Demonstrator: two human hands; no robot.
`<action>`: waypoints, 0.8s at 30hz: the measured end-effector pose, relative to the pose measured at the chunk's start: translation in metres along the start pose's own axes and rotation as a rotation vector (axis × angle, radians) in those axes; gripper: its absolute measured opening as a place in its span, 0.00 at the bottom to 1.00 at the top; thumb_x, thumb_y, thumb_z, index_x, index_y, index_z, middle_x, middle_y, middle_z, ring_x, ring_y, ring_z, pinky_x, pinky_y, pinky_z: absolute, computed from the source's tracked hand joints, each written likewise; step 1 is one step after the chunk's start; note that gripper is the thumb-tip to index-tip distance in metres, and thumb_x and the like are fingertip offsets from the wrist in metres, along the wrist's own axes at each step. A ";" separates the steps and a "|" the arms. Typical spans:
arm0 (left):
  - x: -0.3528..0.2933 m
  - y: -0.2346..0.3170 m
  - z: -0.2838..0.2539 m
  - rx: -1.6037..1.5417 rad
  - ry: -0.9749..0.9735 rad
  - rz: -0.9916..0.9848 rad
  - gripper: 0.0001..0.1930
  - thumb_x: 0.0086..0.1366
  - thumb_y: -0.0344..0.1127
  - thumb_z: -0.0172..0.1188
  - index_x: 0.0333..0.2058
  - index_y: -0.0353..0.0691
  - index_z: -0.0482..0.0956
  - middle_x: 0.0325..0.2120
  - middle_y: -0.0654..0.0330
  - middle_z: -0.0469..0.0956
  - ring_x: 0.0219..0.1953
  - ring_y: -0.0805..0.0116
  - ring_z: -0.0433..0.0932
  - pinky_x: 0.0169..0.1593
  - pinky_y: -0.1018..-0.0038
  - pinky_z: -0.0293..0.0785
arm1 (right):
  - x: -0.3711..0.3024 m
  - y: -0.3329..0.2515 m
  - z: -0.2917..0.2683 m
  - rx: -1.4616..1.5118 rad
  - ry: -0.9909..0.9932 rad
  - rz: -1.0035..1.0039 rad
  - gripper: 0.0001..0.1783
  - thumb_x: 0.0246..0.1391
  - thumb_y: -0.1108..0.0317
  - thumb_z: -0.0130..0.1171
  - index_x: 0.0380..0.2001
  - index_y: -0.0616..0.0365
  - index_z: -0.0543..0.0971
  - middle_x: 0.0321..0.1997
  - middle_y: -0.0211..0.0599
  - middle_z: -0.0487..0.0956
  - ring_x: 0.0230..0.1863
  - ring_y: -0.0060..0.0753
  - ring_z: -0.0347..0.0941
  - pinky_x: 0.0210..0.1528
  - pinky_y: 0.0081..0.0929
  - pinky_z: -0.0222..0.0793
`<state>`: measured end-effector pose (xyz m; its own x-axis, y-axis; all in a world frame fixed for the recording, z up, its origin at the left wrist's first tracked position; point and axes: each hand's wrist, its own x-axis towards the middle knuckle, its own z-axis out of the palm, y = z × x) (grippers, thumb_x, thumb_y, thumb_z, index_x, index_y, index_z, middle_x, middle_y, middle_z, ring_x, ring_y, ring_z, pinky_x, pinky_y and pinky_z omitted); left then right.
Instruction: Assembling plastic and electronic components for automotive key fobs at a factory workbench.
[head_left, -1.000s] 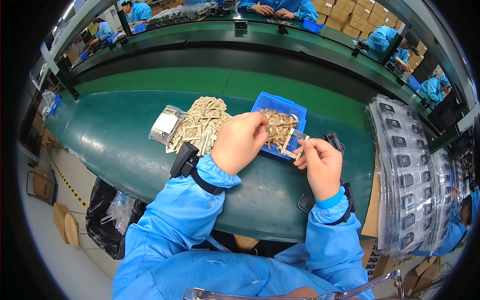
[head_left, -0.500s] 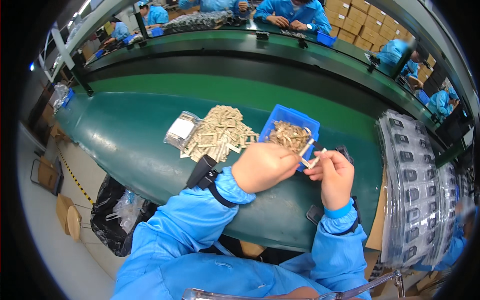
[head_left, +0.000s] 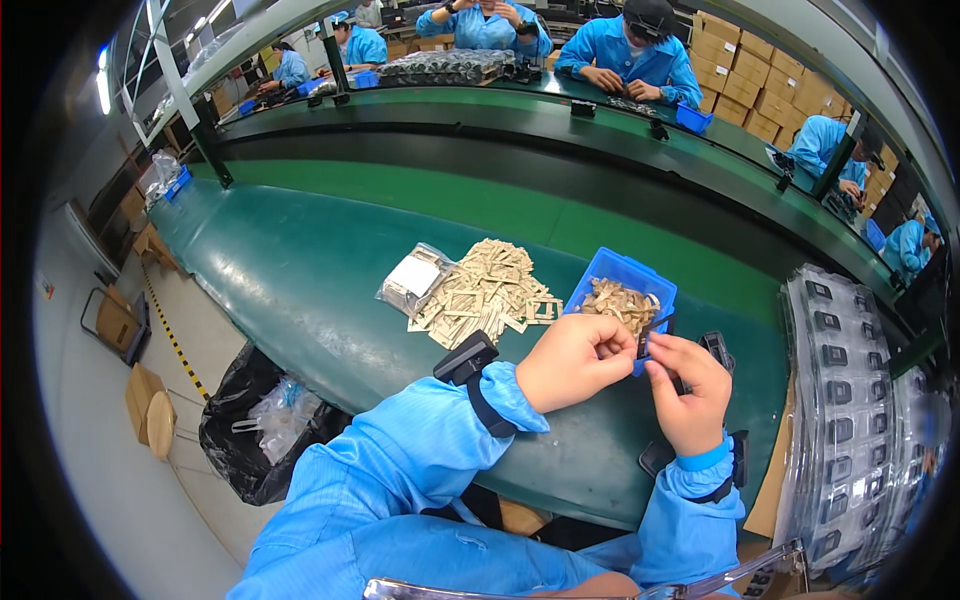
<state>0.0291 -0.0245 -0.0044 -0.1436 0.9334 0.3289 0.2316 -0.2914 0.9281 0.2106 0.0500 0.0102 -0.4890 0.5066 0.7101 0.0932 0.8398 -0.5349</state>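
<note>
Over the near edge of a blue bin (head_left: 628,262), my two hands meet at a small thin dark frame-like piece (head_left: 643,342), partly hidden by my fingers. My left hand (head_left: 580,362) is closed, thumb and fingertips pinching its left side. From the right, my right hand (head_left: 692,392) pinches the piece too. Curled tan strips (head_left: 615,303) fill the bin. Left of it lies a loose pile of flat beige rectangular frames (head_left: 485,292), and a clear bag (head_left: 413,280) with a white label rests against the pile.
Clear trays of black parts (head_left: 838,420) are stacked at the right. A dark device (head_left: 717,350) lies beside my right hand. A black bin bag (head_left: 270,440) stands on the floor at left. Across the green bench, several people in blue work behind a metal rail (head_left: 480,105).
The view has shifted, so the bench sits lower and farther right. The beige frame with a dark corner between my hands no longer shows; a dark, narrow piece shows there, and my fingers are closer together.
</note>
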 end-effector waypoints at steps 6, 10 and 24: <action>-0.001 0.009 -0.001 -0.130 -0.035 -0.010 0.02 0.59 0.26 0.65 0.29 0.37 0.81 0.24 0.69 0.79 0.27 0.84 0.76 0.31 0.82 0.73 | 0.005 0.000 0.001 -0.012 -0.070 -0.102 0.11 0.41 0.81 0.70 0.32 0.61 0.84 0.37 0.41 0.85 0.37 0.44 0.79 0.41 0.34 0.74; 0.005 0.011 -0.004 0.482 0.118 0.340 0.03 0.54 0.28 0.67 0.28 0.39 0.81 0.21 0.63 0.79 0.22 0.72 0.80 0.27 0.76 0.75 | 0.004 -0.002 -0.004 -0.072 0.009 -0.069 0.08 0.44 0.81 0.67 0.30 0.60 0.84 0.34 0.38 0.85 0.36 0.43 0.75 0.43 0.35 0.71; 0.009 0.010 -0.010 0.349 0.097 0.263 0.11 0.61 0.26 0.65 0.44 0.37 0.85 0.33 0.53 0.85 0.35 0.63 0.84 0.38 0.71 0.80 | -0.003 0.002 0.002 -0.056 0.163 0.200 0.08 0.47 0.78 0.70 0.33 0.59 0.87 0.27 0.34 0.81 0.35 0.34 0.71 0.40 0.30 0.68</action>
<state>0.0202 -0.0213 0.0099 -0.1225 0.8082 0.5761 0.5810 -0.4122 0.7018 0.2104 0.0502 0.0061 -0.3098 0.6847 0.6597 0.2239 0.7269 -0.6493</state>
